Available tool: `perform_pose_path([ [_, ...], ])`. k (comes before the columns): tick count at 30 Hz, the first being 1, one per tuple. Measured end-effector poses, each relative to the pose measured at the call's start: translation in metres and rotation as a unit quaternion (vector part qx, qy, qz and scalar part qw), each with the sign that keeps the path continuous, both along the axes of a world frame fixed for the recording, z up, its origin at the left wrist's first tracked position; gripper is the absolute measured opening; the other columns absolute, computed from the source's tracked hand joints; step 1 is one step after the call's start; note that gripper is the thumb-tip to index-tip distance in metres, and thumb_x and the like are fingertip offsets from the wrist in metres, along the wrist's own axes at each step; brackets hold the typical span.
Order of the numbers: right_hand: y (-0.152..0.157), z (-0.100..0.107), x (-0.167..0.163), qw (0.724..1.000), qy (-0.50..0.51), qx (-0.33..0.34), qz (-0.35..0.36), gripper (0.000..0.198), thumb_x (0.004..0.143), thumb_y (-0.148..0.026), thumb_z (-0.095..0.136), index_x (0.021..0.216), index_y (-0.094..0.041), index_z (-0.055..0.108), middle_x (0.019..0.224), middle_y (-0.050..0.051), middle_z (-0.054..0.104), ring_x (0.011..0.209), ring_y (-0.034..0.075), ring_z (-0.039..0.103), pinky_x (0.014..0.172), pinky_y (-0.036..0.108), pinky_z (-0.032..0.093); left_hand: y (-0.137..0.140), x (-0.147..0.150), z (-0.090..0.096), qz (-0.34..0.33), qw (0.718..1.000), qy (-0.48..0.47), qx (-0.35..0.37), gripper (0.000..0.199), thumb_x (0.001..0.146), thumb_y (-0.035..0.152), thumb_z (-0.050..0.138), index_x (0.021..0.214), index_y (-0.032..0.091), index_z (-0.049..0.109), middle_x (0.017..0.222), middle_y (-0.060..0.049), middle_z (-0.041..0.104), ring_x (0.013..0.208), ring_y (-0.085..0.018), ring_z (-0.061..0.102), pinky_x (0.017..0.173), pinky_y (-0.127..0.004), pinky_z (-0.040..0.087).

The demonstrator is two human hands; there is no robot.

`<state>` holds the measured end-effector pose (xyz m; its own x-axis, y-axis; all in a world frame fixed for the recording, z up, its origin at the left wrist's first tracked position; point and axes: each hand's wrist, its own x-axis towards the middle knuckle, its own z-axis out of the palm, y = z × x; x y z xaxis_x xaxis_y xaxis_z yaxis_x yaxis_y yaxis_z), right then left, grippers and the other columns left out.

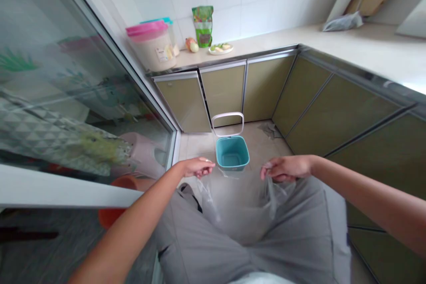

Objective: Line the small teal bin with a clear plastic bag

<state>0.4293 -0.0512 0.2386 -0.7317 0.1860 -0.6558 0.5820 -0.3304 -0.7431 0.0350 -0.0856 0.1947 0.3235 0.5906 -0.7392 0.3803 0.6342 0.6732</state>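
A clear plastic bag (239, 213) hangs spread between my two hands, in front of my knees. My left hand (199, 167) is closed, pinching the bag's left edge. On the other side my right hand (282, 168) has its fingers closed on the bag's right edge, where the film bunches up. Just beyond the hands a teal bin (232, 153) stands on the floor, its inside bare. Its white rim frame (228, 124) is tipped up behind it, near the cabinet doors.
Cabinets (222, 88) close in the far side and the right. On the counter (266, 40) stand a pink-lidded container (151, 46), a green pouch (203, 26), onions (192, 45) and a plate of food (221, 49). A glass door (83, 75) is on the left, with an orange bucket (111, 217) near it.
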Motion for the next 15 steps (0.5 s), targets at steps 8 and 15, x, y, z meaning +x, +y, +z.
perform_pose_path([
  [8,0.049,0.055,-0.011,0.973,-0.021,0.129,-0.191,0.062,0.085,-0.045,0.075,0.140,-0.029,0.054,0.064,-0.008,0.042,0.046,0.005,0.026,0.040,0.016,0.014,0.067,-0.011,0.045,0.189,0.971,-0.030,0.145,0.030,0.078,0.041,0.079,0.092,0.019,0.065,0.057,0.010,0.037,0.040,-0.004,0.025,0.043,-0.020,0.016],
  [15,0.069,0.065,-0.019,0.959,-0.031,0.162,-0.232,0.065,0.086,-0.034,0.072,0.148,-0.032,0.050,0.063,-0.008,0.045,0.043,0.005,0.030,0.038,0.014,0.016,0.088,-0.013,0.071,0.235,0.947,-0.068,0.209,0.031,0.083,0.037,0.076,0.107,0.020,0.065,0.059,0.010,0.036,0.039,-0.004,0.027,0.042,-0.018,0.018],
])
